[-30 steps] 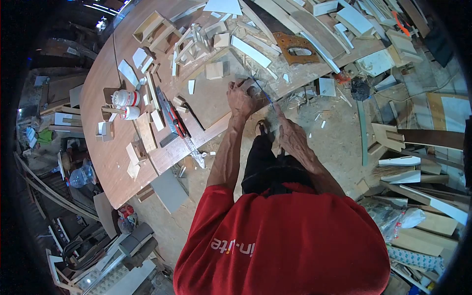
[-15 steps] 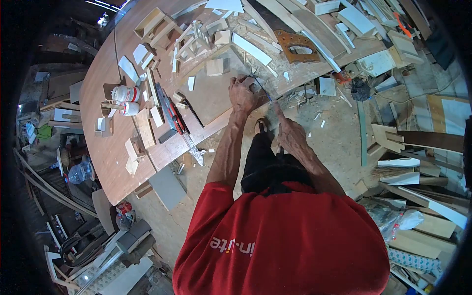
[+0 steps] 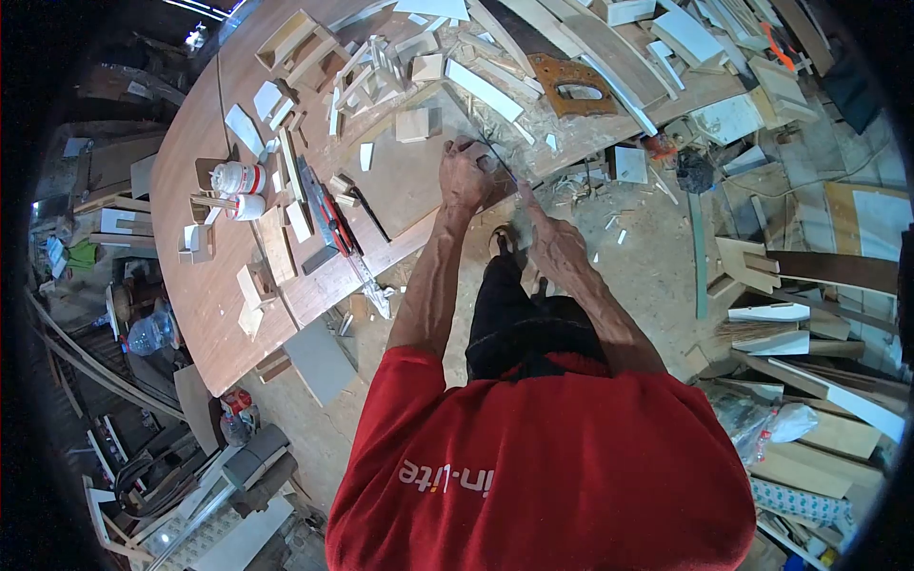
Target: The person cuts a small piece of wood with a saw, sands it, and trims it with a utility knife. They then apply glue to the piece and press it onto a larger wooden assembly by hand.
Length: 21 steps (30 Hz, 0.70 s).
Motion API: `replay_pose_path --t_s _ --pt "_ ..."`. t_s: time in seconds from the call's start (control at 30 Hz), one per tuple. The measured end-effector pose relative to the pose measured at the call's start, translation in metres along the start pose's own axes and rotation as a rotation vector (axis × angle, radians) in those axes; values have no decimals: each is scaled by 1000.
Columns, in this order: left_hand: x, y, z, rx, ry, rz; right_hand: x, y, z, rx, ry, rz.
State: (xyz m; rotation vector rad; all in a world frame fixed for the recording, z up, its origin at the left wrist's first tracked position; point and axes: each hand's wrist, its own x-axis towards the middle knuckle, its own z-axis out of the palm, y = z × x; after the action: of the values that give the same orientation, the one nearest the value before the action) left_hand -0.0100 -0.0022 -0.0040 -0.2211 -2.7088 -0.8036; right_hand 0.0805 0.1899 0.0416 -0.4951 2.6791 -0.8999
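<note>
Left hand: left hand (image 3: 464, 176) at the workbench (image 3: 186, 295) near its front edge, back up, fingers bent; what's under them is hidden, can't tell if they grip anything.
Right hand: right hand (image 3: 557, 246) beyond the bench edge, over the floor (image 3: 628, 276); fingers curled closed on a thin blade-like tool (image 3: 499, 157), index stretched out along it. Grip end hidden in the hand.
Tool position: runs diagonally over the bench edge, just beside the left fingers; exact type too small to tell.
Ahead of hands: small wood block (image 3: 412, 125), white strip (image 3: 484, 90), wooden handsaw handle (image 3: 571, 72) further right.
Bench left: red-and-white bottle (image 3: 237, 178) beside a white jar (image 3: 247, 207).
</note>
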Motion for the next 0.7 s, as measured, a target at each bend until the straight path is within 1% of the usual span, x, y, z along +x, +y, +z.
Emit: replay_pose_path --t_s 0.07,0.13,0.23,0.43,0.53,0.57,0.63,0.67,0.7 --pt "-1 5 -3 -10 14 -6 2 3 2 -4 27 -44" --pt "-1 9 -5 -21 23 -12 1 2 0 -26 -8 -4" --pt "1 8 -6 -38 25 -37 1 -1 0 -16 -3 -21" --pt "2 2 1 5 25 -9 6 -10 -8 48 -52 13" --pt "1 7 -4 20 52 -11 -1 -7 -7 21 -5 -10" --pt "1 9 -7 12 24 -22 0 -5 -7 18 -4 -12" --pt "-2 11 -8 -2 -9 -36 -2 -10 -11 30 -71 64" --pt "-1 11 -9 2 -1 -20 3 -9 -6 29 -69 65" --pt "0 11 -9 7 8 -5 10 -8 0 35 -24 7"
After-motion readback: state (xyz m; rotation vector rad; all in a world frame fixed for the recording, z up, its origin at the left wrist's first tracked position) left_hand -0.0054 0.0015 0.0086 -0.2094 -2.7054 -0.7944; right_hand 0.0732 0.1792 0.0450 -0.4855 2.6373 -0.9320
